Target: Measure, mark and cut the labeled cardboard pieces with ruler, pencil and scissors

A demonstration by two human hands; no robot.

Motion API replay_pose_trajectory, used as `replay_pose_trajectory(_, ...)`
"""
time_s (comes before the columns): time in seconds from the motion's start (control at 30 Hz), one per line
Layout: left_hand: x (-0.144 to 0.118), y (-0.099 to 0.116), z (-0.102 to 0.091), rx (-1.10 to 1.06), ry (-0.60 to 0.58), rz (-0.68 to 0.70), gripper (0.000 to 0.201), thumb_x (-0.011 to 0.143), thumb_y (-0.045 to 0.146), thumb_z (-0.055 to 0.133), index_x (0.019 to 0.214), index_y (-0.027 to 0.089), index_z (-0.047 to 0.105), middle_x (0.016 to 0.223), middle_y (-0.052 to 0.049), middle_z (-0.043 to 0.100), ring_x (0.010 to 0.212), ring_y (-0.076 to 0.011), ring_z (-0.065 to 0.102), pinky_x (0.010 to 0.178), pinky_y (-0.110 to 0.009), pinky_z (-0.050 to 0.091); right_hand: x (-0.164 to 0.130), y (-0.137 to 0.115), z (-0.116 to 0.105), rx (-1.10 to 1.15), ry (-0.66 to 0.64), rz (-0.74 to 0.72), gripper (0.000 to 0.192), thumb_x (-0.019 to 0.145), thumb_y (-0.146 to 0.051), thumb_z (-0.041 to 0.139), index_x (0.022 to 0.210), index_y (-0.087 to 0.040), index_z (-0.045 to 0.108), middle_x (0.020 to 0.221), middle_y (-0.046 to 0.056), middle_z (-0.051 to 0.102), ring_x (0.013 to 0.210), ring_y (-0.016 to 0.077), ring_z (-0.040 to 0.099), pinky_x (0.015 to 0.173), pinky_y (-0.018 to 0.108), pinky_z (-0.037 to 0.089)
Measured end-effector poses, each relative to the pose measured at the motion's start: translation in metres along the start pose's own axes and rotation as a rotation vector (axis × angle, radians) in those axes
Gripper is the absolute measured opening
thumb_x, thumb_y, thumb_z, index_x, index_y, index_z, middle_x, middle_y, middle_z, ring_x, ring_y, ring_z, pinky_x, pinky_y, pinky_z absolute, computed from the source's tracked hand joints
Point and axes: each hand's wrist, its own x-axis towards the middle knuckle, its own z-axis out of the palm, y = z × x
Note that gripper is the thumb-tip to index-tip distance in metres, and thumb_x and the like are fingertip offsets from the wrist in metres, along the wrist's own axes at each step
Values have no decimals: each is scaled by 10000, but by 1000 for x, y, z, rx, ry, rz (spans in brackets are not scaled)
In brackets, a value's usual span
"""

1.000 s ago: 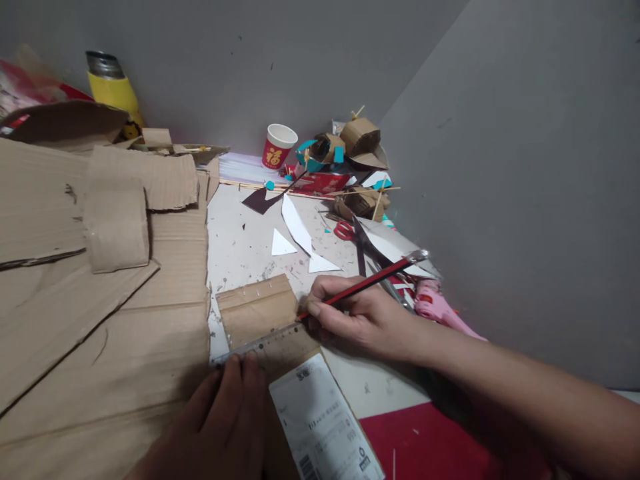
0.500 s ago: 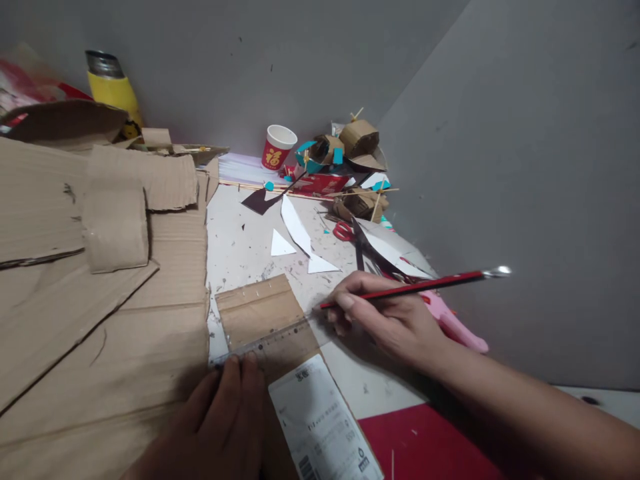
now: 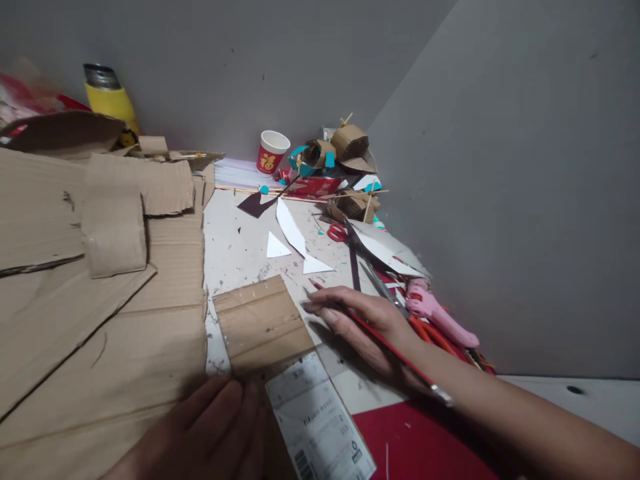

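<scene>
My left hand (image 3: 213, 420) is at the left end of a clear ruler (image 3: 300, 360), its fingers closed on it. The ruler lies across a piece of brown cardboard (image 3: 263, 320) with small marks near its far edge. A white printed label (image 3: 317, 417) is stuck on the near part of that cardboard, partly under the ruler. In my right hand (image 3: 367, 327) is a red and black pencil (image 3: 385, 343). Its pointed end is toward the far left, its metal-capped end back over my wrist, and it is off the cardboard.
Large cardboard sheets (image 3: 165, 347) cover the left side. White paper cutouts (image 3: 290, 230), red-handled scissors (image 3: 337, 232) and a pink glue gun (image 3: 440, 313) lie beyond my right hand. A paper cup (image 3: 273, 152) and a yellow bottle (image 3: 111, 100) stand by the wall; a red sheet (image 3: 410, 440) lies nearby.
The ruler has moved toward me along the cardboard, now over the label's top edge, with my left hand. My right hand has moved slightly left and the pencil has swung back toward the wrist.
</scene>
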Motion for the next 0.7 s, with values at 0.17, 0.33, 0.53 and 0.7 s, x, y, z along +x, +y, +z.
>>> replay_pose_trajectory(0.17, 11, -13, -19, -304, 110, -273, 245, 888, 156, 525, 1064, 224, 681, 913, -24, 777, 774, -147, 718, 743, -202, 566, 3, -2, 6, 25, -43, 39, 229, 951, -293, 538, 1144, -177, 579, 998, 89, 717, 870, 195, 683, 775, 324, 534)
replay_pose_trajectory(0.33, 19, -21, -26, -805, 239, -1079, 389, 861, 345, 602, 1209, 173, 624, 1163, -127, 730, 1036, -248, 707, 848, -324, 586, 26, -14, 12, 202, -70, 206, 265, 902, -376, 549, 1049, -156, 567, 767, 37, 629, 667, 169, 569, 626, 308, 454)
replay_pose_trajectory(0.53, 30, -31, -33, -1190, 294, -1276, 601, 700, 394, 756, 1211, 113, 612, 1352, -176, 618, 1231, -317, 584, 987, -371, 497, 39, -29, 24, 549, -38, 405, 339, 753, -387, 687, 975, -177, 540, 638, -28, 547, 539, 139, 514, 478, 261, 416)
replay_pose_trajectory(0.7, 28, -31, -36, -1292, 338, -1236, 593, 694, 344, 813, 1206, 123, 614, 1356, -184, 600, 1201, -291, 597, 966, -357, 480, 38, -28, 33, 656, 11, 369, 341, 734, -461, 686, 864, -189, 528, 567, -80, 445, 444, 83, 399, 397, 207, 355)
